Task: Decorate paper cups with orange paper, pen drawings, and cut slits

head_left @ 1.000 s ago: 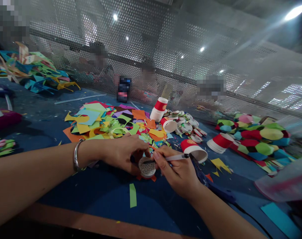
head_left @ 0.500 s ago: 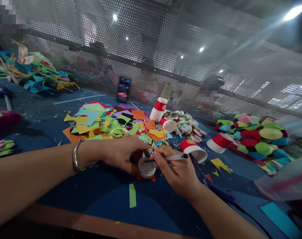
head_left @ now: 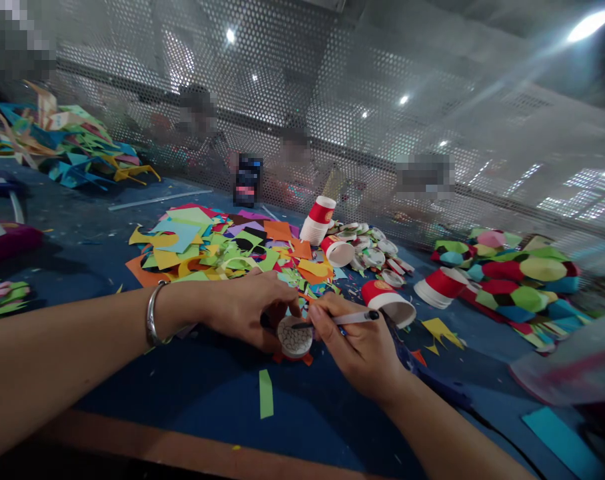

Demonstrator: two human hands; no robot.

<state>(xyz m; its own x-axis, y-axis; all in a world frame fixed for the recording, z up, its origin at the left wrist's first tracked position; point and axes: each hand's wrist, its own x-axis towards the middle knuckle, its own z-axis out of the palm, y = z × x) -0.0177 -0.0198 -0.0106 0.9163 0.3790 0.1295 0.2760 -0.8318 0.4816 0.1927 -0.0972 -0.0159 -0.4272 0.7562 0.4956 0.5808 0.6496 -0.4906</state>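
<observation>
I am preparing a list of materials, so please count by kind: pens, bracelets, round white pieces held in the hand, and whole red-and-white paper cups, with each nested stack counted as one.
Pen, in the right hand: 1
Bracelet, on the left wrist: 1
Round white piece, in the left hand: 1
Red-and-white cups or stacks: 4
Total: 7
</observation>
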